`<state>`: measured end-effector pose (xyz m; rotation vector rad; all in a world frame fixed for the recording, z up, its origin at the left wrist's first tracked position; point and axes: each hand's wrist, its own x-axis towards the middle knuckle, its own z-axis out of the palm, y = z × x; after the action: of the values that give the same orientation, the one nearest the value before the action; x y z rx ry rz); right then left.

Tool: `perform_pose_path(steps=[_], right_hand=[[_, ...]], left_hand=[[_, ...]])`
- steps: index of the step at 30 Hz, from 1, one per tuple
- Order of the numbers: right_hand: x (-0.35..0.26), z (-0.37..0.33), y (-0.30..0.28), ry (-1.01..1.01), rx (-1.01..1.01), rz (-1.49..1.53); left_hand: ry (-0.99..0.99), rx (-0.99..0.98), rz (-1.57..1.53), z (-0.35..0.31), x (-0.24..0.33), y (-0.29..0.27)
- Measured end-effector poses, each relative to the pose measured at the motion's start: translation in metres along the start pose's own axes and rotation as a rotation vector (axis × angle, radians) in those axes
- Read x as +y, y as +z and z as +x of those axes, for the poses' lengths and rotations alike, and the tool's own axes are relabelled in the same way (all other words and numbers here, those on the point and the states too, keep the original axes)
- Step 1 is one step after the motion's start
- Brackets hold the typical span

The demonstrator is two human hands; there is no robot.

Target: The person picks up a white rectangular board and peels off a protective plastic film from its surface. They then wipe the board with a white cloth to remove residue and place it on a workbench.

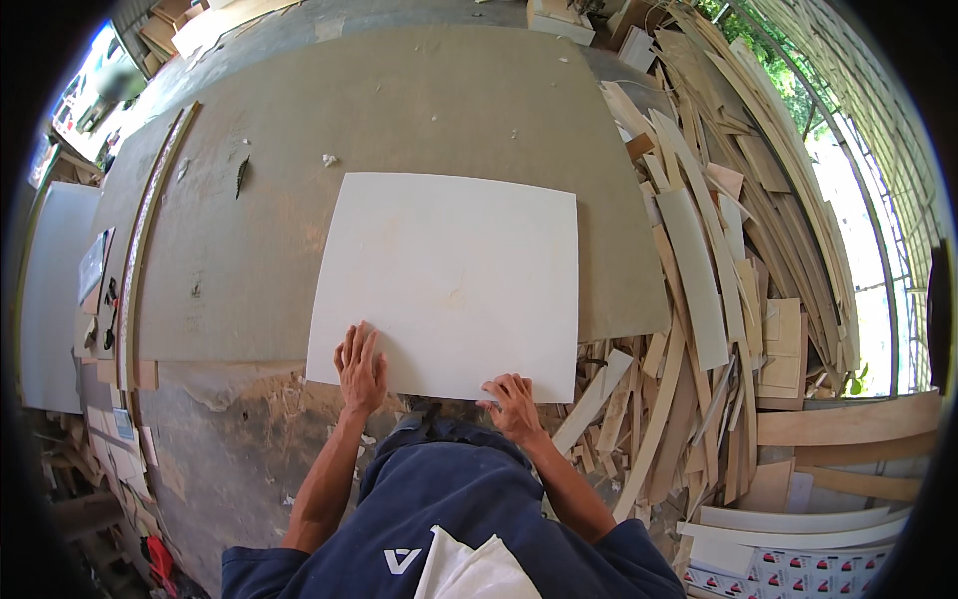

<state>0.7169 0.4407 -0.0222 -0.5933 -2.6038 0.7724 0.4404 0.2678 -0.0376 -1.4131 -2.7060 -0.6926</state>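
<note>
A large white rectangular panel [449,270] lies flat on the worktable, its near edge overhanging the table's front close to my body. Faint brownish smudges mark its top. My left hand [360,367] rests on the panel's near left part, fingers stretched out and pointing away from me. At the near edge, right of the middle, my right hand [512,402] touches the panel with bent, slightly spread fingers on top and the thumb out to the left. Neither hand is closed around anything. The panel's underside is hidden.
The brown worktable [269,260] carries a long straight strip [150,240] at left, a small dark object [242,177] and scattered white scraps. Wood offcuts [699,280] crowd the right side. A large pale sheet [60,299] stands at far left. Patterned white boards [798,559] lie lower right.
</note>
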Motion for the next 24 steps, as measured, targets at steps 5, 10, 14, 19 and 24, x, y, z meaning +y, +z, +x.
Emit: perform_pose_path(steps=[5,10,14,19,24], right_hand=[[0.005,-0.003,0.001,-0.007,-0.043,-0.005],[-0.001,0.004,-0.001,0.011,0.052,0.072],[0.010,-0.005,0.000,0.026,-0.106,-0.006],[-0.024,0.016,-0.006,-0.066,-0.115,0.010],[-0.014,0.038,0.015,-0.063,-0.255,-0.175]], left_hand=[[0.006,0.007,-0.009,0.000,0.000,-0.001],[-0.006,0.001,-0.022,-0.001,-0.002,0.000],[0.003,-0.032,-0.011,-0.001,-0.001,0.000],[0.324,-0.322,-0.104,-0.003,0.064,0.006],[0.373,-0.415,-0.087,0.020,0.087,0.011]])
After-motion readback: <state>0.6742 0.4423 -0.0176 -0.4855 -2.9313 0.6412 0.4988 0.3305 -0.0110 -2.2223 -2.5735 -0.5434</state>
